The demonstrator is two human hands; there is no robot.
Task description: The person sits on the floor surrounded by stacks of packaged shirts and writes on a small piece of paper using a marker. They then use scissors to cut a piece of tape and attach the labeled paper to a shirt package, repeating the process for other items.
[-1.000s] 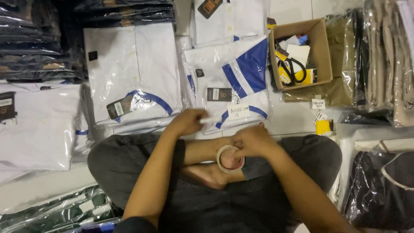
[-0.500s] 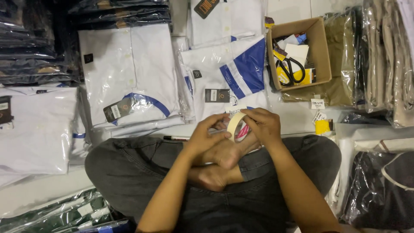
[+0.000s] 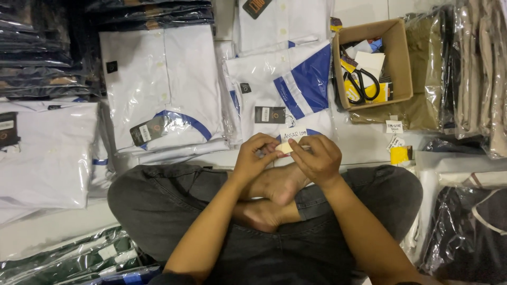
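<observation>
Both hands [image 3: 288,155] pinch pale tape [image 3: 285,148] before bagged white-and-blue shirts [image 3: 280,89].

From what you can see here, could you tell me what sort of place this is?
Probably a clothing packing or stock area: bagged white shirts cover the floor, and a cardboard box holds scissors.

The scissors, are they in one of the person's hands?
No, the scissors lie in the cardboard box, while both hands hold a small pale piece of tape.
</observation>
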